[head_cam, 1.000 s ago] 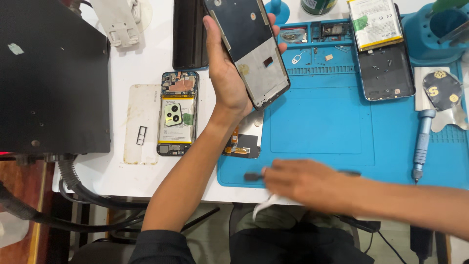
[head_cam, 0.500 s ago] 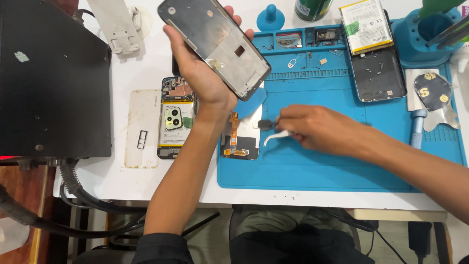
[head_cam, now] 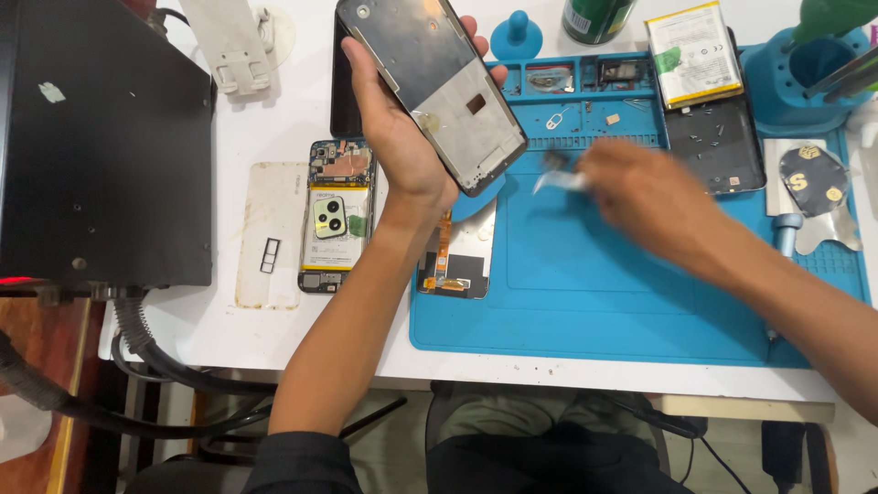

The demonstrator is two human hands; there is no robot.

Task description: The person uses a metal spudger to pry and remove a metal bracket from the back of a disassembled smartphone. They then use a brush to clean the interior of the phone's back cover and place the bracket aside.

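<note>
While the left hand [head_cam: 402,137] wraps its palm and fingers around the edges of a flat rectangular phone frame [head_cam: 439,87], holding it tilted above the upper left corner of the blue mat [head_cam: 585,302], the frame shows a dull grey metal inner face with a paler patch and a small dark cut-out, rimmed in black; to the right of it, over the mat's upper middle, the right hand [head_cam: 649,197] is smeared by motion, its fingers closed on a small tool [head_cam: 560,174] with a dark tip and a pale blurred body, though how tightly it pinches cannot be told. The mat is a matte rubbery sheet with ribbed strips and shallow parts trays [head_cam: 585,78] along its top edge, small screws and bits lying in them. On the mat's left edge, under the left wrist, lies a thin display part [head_cam: 457,261] with an orange flex ribbon. Just left of the mat on the white table [head_cam: 274,119] rests an opened phone [head_cam: 334,215], its green board, camera lenses and pale battery exposed, and beside that a translucent back cover [head_cam: 270,233]. At the mat's upper right corner sit a glossy battery [head_cam: 695,50] with a yellow border and a dark phone shell [head_cam: 713,146]; well left of the mat stands a large black metal box [head_cam: 101,146]
</note>
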